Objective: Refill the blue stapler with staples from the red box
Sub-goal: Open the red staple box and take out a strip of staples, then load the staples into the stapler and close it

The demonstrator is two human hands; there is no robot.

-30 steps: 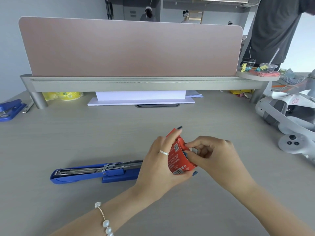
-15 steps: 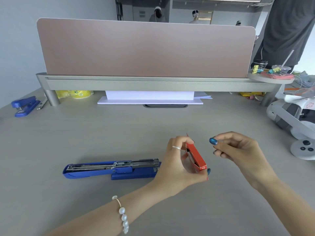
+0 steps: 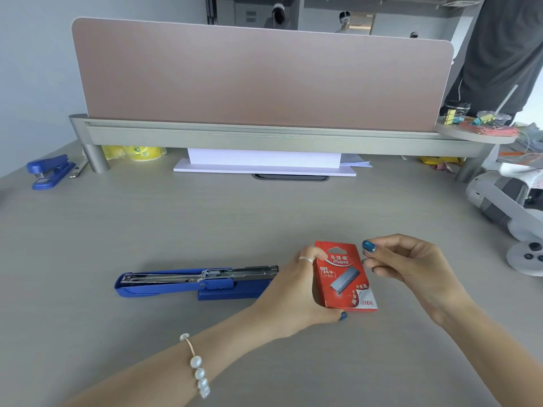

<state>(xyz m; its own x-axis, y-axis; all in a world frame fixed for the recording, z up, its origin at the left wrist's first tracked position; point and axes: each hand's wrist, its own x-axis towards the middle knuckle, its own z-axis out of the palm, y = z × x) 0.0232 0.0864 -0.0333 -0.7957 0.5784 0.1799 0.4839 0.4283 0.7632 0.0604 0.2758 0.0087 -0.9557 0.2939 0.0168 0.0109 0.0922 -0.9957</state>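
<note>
Left hand, reaching in from the lower left with the forearm laid diagonally across the view, closed around the red box: fingers wrapped over the box's upper left edge, thumb tip under its lower edge, printed front face turned up toward the camera. A ring sits on one finger, and a pearl bracelet circles the wrist. Right hand, entering from the lower right, held just beside the box's upper right corner with its fingers loosely curled and thumb extended toward the box; it grips nothing, and whether the fingertips touch the box cannot be told. The box is held just above the tabletop, near the front centre. The blue stapler lies flat on the tabletop immediately left of the left hand, swung open so that its metal staple channel faces up; its right end is hidden behind that hand. Well apart, at the far left edge, rests a second, smaller blue stapler. Along the back stands a pink partition on a grey shelf, with a stack of white paper beneath it. A white headset occupies the far right.
</note>
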